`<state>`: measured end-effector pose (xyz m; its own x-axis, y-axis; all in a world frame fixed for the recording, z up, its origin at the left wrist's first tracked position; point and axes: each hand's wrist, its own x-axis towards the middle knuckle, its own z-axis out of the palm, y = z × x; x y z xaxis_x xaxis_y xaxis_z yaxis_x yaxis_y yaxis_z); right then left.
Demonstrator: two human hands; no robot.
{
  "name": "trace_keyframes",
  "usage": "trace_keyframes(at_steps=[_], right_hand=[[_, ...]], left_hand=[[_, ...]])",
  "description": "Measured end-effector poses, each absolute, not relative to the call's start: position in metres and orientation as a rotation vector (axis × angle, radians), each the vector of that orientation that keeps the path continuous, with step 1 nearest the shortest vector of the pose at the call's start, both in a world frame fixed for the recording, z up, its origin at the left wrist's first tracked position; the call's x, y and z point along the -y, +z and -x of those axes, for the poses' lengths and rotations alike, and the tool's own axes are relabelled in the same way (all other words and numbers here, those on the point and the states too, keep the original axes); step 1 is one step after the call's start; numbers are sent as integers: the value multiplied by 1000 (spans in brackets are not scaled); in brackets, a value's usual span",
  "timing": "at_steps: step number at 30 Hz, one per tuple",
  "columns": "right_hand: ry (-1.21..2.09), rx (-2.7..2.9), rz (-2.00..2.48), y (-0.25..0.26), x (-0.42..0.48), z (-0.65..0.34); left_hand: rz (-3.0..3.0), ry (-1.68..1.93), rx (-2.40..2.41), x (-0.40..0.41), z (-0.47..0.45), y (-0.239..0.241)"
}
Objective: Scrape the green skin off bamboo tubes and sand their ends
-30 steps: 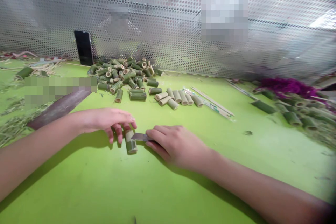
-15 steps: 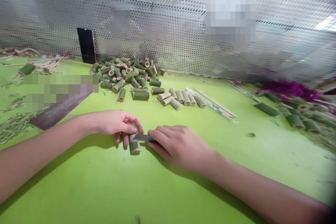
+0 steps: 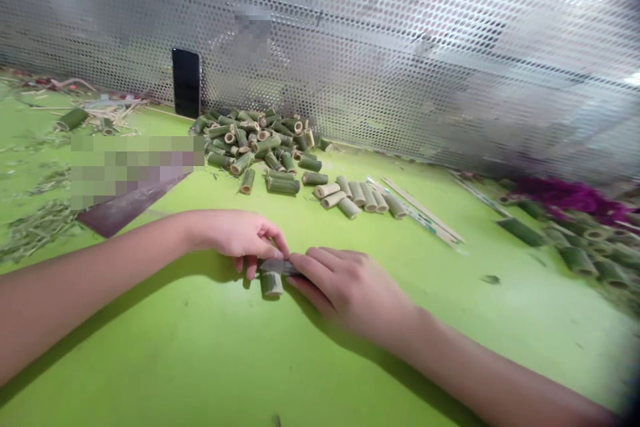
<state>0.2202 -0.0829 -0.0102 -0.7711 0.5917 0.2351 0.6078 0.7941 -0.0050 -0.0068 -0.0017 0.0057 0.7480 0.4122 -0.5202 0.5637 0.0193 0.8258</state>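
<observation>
Here, bamboo piece [image 3: 271, 283]: a short green tube lying on the green worktop [image 3: 200, 360], near the middle of the view, with its cut end facing the camera.
Left hand [image 3: 240, 237]: palm down over the far end of the bamboo piece, fingers [image 3: 273, 240] curled down onto it and pinning it to the worktop.
Right hand [image 3: 350, 283]: just beside the bamboo piece on its right, fingers closed around a small blade [image 3: 276, 266].
Blade: flat and grey, lying across the top of the bamboo piece, its tip under the left hand's fingertips.
Hands together: touching or almost touching above the piece; which one cannot be told.
Bamboo pile [image 3: 260, 143]: a heap of short green tubes at the back, against the perforated metal screen [image 3: 400, 47].
Peeled pieces [image 3: 357, 195]: a short row of paler tubes, lying side by side to the right of the pile.
Phone [image 3: 186, 82]: dark, standing upright, leaning on the screen left of the pile.
Large knife blade [image 3: 130, 203]: flat on the worktop, left of the left forearm, partly blurred.
Thin sticks [image 3: 425, 213]: lying right of the peeled pieces.
Shavings [image 3: 35, 233]: green scraps at the left edge.
Purple material [image 3: 570, 193]: far right, among more bamboo tubes.
</observation>
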Motion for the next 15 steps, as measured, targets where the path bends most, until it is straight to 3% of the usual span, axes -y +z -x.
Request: trace_keyframes(at_steps=[15], right_hand=[[205,2790,945,-10,84,-225]], left_hand=[[-1506,-45,-804,13,7,5]])
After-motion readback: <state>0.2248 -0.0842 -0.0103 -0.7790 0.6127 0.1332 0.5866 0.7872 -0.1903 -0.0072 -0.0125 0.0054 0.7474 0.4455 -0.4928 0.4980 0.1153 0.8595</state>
